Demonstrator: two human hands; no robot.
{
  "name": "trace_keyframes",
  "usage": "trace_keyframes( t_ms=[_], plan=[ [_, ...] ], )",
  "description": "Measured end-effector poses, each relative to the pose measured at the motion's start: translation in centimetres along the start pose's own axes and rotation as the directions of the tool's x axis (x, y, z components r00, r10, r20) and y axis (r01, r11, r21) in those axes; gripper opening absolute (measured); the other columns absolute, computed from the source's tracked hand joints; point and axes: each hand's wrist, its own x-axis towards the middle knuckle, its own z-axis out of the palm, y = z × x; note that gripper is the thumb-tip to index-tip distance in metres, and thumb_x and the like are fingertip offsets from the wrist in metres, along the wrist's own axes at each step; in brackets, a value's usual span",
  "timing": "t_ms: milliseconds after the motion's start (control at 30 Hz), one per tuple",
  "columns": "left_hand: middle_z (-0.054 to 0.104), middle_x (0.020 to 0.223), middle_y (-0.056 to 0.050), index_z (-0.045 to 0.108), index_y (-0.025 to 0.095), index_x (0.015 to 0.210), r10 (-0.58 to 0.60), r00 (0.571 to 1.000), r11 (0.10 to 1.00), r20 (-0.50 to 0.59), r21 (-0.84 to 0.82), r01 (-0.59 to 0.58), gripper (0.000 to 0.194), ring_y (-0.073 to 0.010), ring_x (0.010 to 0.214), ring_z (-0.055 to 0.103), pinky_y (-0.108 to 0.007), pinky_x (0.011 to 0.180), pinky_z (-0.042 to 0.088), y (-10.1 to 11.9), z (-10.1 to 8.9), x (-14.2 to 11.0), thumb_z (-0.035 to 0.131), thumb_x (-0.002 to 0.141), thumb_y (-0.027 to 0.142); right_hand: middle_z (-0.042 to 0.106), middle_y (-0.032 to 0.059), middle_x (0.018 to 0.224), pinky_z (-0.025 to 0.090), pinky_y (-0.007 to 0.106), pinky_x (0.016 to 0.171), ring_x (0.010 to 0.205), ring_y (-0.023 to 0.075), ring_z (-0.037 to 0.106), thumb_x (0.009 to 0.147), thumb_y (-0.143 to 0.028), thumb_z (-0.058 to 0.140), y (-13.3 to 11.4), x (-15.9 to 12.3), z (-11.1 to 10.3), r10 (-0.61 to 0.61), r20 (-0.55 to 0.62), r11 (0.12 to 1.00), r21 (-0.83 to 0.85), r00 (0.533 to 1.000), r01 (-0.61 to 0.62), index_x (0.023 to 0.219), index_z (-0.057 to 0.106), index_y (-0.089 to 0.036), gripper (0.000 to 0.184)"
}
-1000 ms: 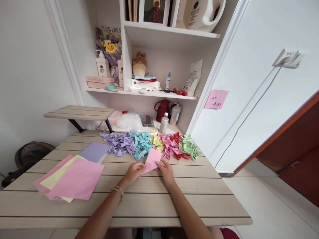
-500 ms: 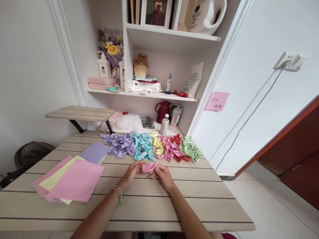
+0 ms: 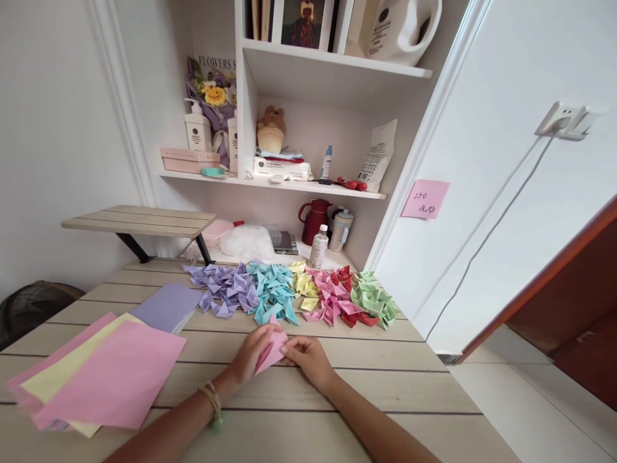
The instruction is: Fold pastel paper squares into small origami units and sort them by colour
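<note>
A folded piece of pink paper [image 3: 272, 352] is held upright above the table, between both hands. My left hand [image 3: 253, 350] wraps its fingers around the left side of the paper. With thumb and fingers pinched, my right hand [image 3: 307, 357] grips the right edge. Just beyond the hands lie heaps of folded paper pieces, grouped by colour: purple [image 3: 226, 289], blue [image 3: 274, 289], yellow [image 3: 303, 283], pink [image 3: 328, 297], red [image 3: 361, 319] and green [image 3: 373, 299].
Flat pink sheets [image 3: 113, 373] and a yellow sheet [image 3: 38, 384] lie at the left, near a purple stack [image 3: 166, 305]. A small raised stand [image 3: 139, 220] is on the back left. Behind the heaps stand a bottle [image 3: 318, 247] and a red jug [image 3: 314, 222].
The pink paper has been turned from lying lengthwise to upright, showing a broader face. Both hands have come slightly nearer and shifted left. The view has tilted a little.
</note>
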Motion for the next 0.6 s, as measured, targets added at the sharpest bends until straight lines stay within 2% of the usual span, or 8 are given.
trace_keyframes(
  t_ms=[67,133,233,367,467,600],
  plan=[
    [0.064,0.094,-0.008,0.062,0.015,0.094,-0.020,1.000,1.000,-0.006,0.002,0.020,0.040,-0.0235,0.092,0.056,-0.032,0.084,0.041,-0.2,0.2,0.0,0.056,0.074,0.049,0.057,-0.0019,0.051,0.039,0.020,0.047,0.046,0.0088,0.048,0.057,-0.045,0.075,0.0,0.1,0.1,-0.008,-0.037,1.000,-0.013,0.999,0.008,0.069,0.065,-0.014,0.034],
    [0.064,0.098,-0.008,0.057,0.016,0.104,-0.046,0.999,0.999,0.006,-0.026,0.046,0.047,-0.0236,0.095,0.056,-0.031,0.082,0.042,-0.5,0.5,0.0,0.067,0.067,0.042,0.058,-0.0021,0.054,0.040,0.020,0.047,0.047,0.0090,0.049,0.059,-0.044,0.075,0.0,0.1,-0.1,-0.007,-0.049,1.000,0.029,0.999,0.009,0.077,0.062,-0.015,0.036],
    [0.066,0.096,-0.009,0.041,0.016,0.125,-0.128,0.990,0.981,0.054,-0.142,0.135,0.062,-0.0202,0.080,0.061,-0.029,0.072,0.044,-0.6,0.7,-0.1,0.063,0.072,0.041,0.058,-0.0025,0.057,0.041,0.020,0.048,0.049,0.0091,0.052,0.065,-0.045,0.071,-0.1,-0.1,-0.6,0.014,-0.053,0.993,0.116,0.998,-0.008,0.086,0.058,-0.017,0.038],
    [0.067,0.078,-0.006,0.024,0.016,0.137,-0.177,0.984,0.963,0.025,-0.203,0.179,0.076,-0.0178,0.068,0.061,-0.026,0.063,0.043,-0.4,0.6,-0.4,0.060,0.075,0.044,0.058,-0.0024,0.060,0.044,0.020,0.053,0.053,0.0096,0.054,0.072,-0.046,0.065,0.0,-0.4,-1.2,-0.027,-0.074,0.989,0.144,0.997,0.038,0.098,0.055,-0.018,0.040],
    [0.067,0.088,-0.009,0.022,0.017,0.138,-0.189,0.979,0.954,0.070,-0.224,0.200,0.079,-0.0205,0.078,0.063,-0.028,0.068,0.045,-0.3,0.7,-0.6,0.063,0.074,0.041,0.060,-0.0009,0.067,0.046,0.024,0.058,0.058,0.0112,0.056,0.072,-0.046,0.065,0.2,-0.6,-1.2,-0.041,-0.093,0.993,0.110,0.995,0.051,0.105,0.054,-0.019,0.044],
    [0.064,0.103,-0.012,0.023,0.020,0.137,-0.164,0.984,0.959,0.071,-0.223,0.175,0.080,-0.0226,0.087,0.062,-0.030,0.072,0.047,-0.5,0.9,-0.7,0.067,0.072,0.034,0.056,-0.0030,0.056,0.046,0.027,0.061,0.057,0.0128,0.055,0.072,-0.045,0.065,0.2,-1.0,-1.0,-0.021,-0.126,0.999,0.022,0.992,0.024,0.111,0.054,-0.015,0.051]
  ],
)
